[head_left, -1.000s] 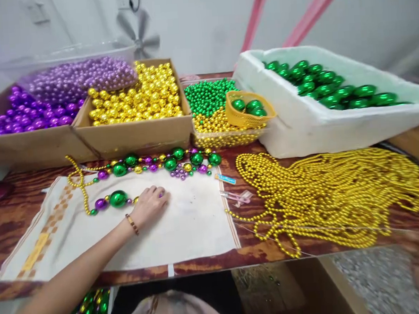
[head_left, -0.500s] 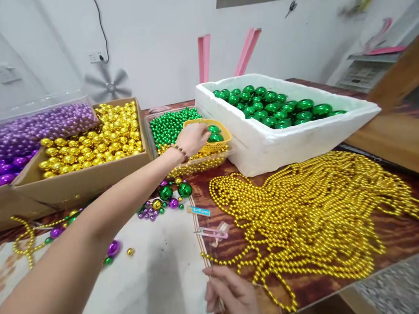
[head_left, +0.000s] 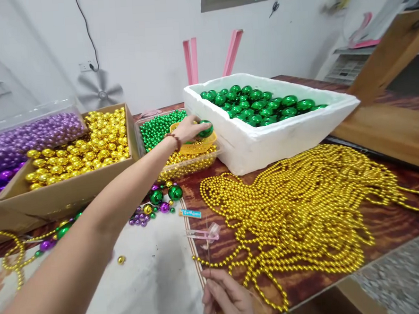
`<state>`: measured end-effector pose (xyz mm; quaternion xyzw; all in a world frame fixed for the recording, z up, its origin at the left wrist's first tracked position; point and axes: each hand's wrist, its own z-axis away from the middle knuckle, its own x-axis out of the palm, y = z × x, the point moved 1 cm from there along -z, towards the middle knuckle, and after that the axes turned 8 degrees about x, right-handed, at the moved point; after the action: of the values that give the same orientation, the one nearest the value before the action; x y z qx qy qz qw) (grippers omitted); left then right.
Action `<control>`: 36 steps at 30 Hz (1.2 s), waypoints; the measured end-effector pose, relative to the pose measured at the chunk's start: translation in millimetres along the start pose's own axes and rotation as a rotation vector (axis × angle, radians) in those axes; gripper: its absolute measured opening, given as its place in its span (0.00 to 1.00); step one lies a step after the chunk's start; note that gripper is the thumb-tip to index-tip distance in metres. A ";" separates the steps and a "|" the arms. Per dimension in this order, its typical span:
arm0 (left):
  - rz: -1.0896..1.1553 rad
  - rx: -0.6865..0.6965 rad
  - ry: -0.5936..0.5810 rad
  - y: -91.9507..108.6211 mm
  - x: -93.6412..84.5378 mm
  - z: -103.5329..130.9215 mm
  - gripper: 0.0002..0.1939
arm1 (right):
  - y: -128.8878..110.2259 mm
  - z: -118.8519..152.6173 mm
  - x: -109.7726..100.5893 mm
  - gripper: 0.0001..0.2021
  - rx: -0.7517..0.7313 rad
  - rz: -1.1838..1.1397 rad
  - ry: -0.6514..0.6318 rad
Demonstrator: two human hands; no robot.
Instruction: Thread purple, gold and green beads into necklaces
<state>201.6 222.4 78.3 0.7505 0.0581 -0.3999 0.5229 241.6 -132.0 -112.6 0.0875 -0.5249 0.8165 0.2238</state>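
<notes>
At twelve o'clock, the left hand (head_left: 189, 129) has its fingers part-curled around a smooth green ball (head_left: 206, 128) by the yellow basket (head_left: 194, 148); slickness could free it. At six, the right hand (head_left: 229, 295) pinches a needle (head_left: 209, 256), droppable if loosened.

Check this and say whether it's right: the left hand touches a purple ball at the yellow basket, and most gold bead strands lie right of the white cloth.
Wrong on the ball's colour: the head view shows the left hand touching a green ball, not purple, at the yellow basket. Most gold bead strands do lie right of the white cloth.
</notes>
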 end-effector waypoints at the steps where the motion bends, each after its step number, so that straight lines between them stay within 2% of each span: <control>1: 0.224 0.032 0.001 2.7 -7.8 16.9 0.22 | 0.8 -0.6 2.2 0.21 -0.010 -0.002 -0.007; 3: 0.573 0.043 -0.030 5.2 -20.4 59.6 0.19 | -0.7 -2.5 7.4 0.21 -0.047 0.003 -0.016; 6: 0.794 -0.061 -0.077 -4.7 -24.5 137.4 0.19 | -13.4 -5.6 15.9 0.18 -0.161 0.053 0.015; 10: 0.794 -0.163 -0.172 -36.5 -4.8 243.0 0.24 | -37.8 -10.4 32.2 0.13 -0.300 0.153 0.085; 13: 0.691 -0.104 -0.205 -52.7 12.7 305.6 0.23 | -42.3 -18.6 51.1 0.12 -0.336 0.210 0.143; 15: 0.562 -0.016 -0.180 -55.2 20.6 333.6 0.22 | -36.6 -25.0 65.8 0.12 -0.384 0.222 0.147; 18: 0.361 0.120 -0.115 -53.0 28.8 356.5 0.25 | -21.6 -31.3 86.4 0.10 -0.398 0.244 0.110; 20: 0.303 0.180 -0.034 -52.8 35.4 364.1 0.31 | -11.0 -32.4 96.6 0.09 -0.374 0.243 0.085; 23: 0.298 0.188 0.227 -58.3 50.1 371.6 0.37 | 5.1 -31.4 104.5 0.09 -0.322 0.163 0.119; 25: 0.307 0.179 0.399 -63.1 62.2 375.7 0.35 | 16.2 -30.7 106.8 0.10 -0.275 0.070 0.161; 27: 0.281 0.190 0.510 -66.0 73.0 378.5 0.30 | 27.1 -30.3 108.5 0.10 -0.231 -0.011 0.184; 32: 0.110 0.219 0.610 -62.6 87.0 379.9 0.18 | 48.1 -28.7 112.1 0.11 -0.173 -0.052 0.224; 36: 0.007 0.151 0.599 -61.1 95.6 380.7 0.27 | 58.3 -26.5 112.1 0.12 -0.206 -0.003 0.262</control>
<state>29.7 -98.5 -80.7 0.8717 0.1773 -0.1625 0.4268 118.2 -97.9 -129.5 -0.0423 -0.5722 0.7624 0.2991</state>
